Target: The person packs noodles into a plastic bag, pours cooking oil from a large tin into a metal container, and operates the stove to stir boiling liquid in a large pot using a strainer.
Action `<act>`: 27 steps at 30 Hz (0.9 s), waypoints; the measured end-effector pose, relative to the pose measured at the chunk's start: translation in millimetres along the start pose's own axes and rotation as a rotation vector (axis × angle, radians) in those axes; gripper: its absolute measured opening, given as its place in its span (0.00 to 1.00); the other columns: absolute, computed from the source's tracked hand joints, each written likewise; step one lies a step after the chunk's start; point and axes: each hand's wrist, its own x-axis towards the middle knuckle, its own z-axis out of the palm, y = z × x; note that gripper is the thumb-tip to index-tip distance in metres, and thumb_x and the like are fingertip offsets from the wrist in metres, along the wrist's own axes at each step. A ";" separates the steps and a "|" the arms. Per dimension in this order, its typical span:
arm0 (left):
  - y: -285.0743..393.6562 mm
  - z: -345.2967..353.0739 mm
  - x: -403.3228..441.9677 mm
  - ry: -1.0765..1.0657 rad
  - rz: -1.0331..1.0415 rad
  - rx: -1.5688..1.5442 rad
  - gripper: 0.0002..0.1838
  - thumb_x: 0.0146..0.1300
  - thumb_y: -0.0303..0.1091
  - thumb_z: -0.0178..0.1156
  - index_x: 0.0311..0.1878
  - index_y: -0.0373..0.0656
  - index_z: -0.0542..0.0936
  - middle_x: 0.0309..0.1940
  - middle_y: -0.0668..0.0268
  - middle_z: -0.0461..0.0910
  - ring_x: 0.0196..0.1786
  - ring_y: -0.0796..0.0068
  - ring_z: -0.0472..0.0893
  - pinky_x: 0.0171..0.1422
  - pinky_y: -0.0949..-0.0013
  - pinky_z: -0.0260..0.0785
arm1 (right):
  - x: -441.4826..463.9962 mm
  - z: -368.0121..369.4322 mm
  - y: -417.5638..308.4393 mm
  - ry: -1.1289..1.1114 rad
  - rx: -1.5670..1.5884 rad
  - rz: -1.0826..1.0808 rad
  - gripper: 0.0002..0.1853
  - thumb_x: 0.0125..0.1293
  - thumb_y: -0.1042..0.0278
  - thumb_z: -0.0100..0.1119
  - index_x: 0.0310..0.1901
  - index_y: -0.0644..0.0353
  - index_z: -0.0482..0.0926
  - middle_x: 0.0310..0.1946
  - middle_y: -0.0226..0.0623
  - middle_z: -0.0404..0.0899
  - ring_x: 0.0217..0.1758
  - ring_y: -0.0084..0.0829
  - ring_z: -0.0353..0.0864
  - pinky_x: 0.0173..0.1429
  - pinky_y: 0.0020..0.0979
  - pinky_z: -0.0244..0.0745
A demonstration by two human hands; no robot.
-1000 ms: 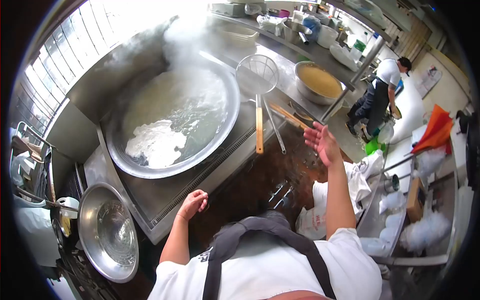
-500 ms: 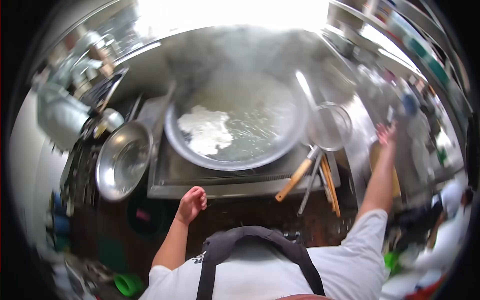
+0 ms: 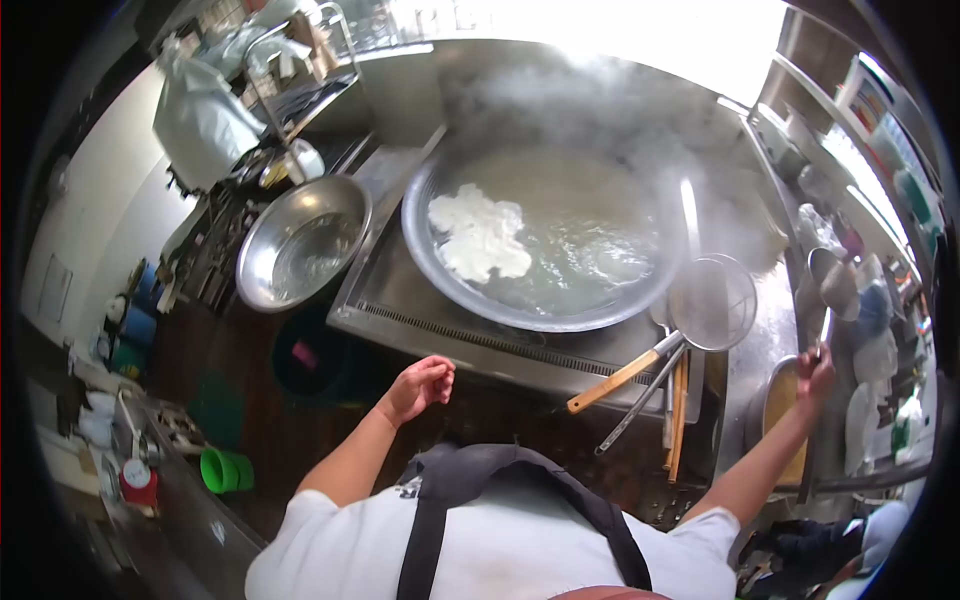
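My right hand (image 3: 815, 380) is closed round the handle of a metal ladle (image 3: 838, 286), its bowl raised above the counter on the right. Just below that hand stands a round container (image 3: 762, 405) with something yellowish-brown inside. My left hand (image 3: 420, 388) hangs in front of the stove edge, fingers curled in, nothing visible in it. Ahead is a large wide pot (image 3: 440, 285) of steaming, bubbling liquid. A white, foamy-looking mass (image 3: 480, 235) floats at its left side. A round mesh strainer (image 3: 715, 300) rests by the pot's right rim, its wooden handle pointing towards me.
A metal bowl (image 3: 262, 255) with clear liquid stands left of the stove (image 3: 400, 330). Several long-handled tools (image 3: 678, 420) lean at the stove's front right. Bagged items and shelves line the right side. A green bucket (image 3: 225, 470) is at lower left; another person (image 3: 850, 545) is at lower right.
My right hand was open and reaching over the right counter; now it grips the ladle. The view has turned to the right. My left hand stays curled.
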 end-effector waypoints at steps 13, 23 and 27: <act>14.7 51.3 59.6 -0.316 0.056 0.074 0.29 0.72 0.50 0.55 0.69 0.43 0.65 0.54 0.63 0.78 0.48 0.73 0.80 0.52 0.64 0.76 | -219.8 284.5 118.9 -0.990 -0.007 0.380 0.30 0.67 0.65 0.57 0.66 0.75 0.66 0.34 0.30 0.71 0.36 0.20 0.73 0.48 0.30 0.81; 92.4 -161.5 -40.8 0.507 0.566 -0.455 0.14 0.69 0.37 0.58 0.48 0.35 0.75 0.41 0.50 0.82 0.46 0.62 0.83 0.56 0.60 0.76 | -447.9 512.7 332.3 -1.728 -0.431 0.780 0.24 0.73 0.61 0.56 0.66 0.64 0.69 0.36 0.29 0.77 0.39 0.23 0.77 0.52 0.29 0.74; 64.9 -341.9 -94.4 0.879 0.455 -0.439 0.12 0.64 0.33 0.62 0.44 0.36 0.73 0.33 0.54 0.78 0.34 0.58 0.84 0.43 0.54 0.82 | -488.9 578.4 458.3 -1.717 -1.164 0.282 0.32 0.70 0.53 0.59 0.70 0.61 0.65 0.57 0.47 0.76 0.57 0.37 0.79 0.62 0.37 0.72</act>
